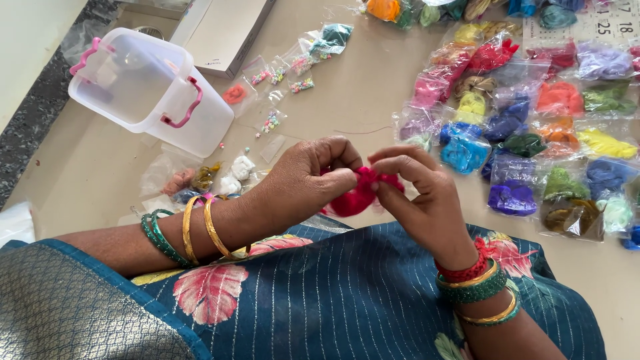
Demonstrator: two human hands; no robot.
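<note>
A: Two hands, one red yarn bundle (357, 193). Biggest stuff first?

B: Tan floor (347, 100) under everything, blue floral sari (347, 293) over the lap just below the fingers. Up and left of the fingers, well apart: clear plastic box with pink handles (143, 87). Up and right of them: a spread of small clear bags of coloured yarn (527, 113). Straight above the fingers, smaller bead packets (293, 73). A few loose bits lie left of the left hand's knuckles.

A: Fingers?

B: Left hand (303, 183) has thumb and fingers curled and pressed onto the bundle's left side. Right hand (417, 193) has fingertips (380, 170) pinched together on its top right edge. Both closed on yarn, none spread.

A: Where's the bundle?

B: Between the two sets of fingertips, touching both, held above the lap. Most of it hangs just below and toward the left hand's fingers, so left has the fuller hold; right only nips an edge.

A: Long axis?

B: Roughly side to side, hand to hand, slightly sagging in the middle. Which end leads, can't tell, it's a soft clump.
</note>
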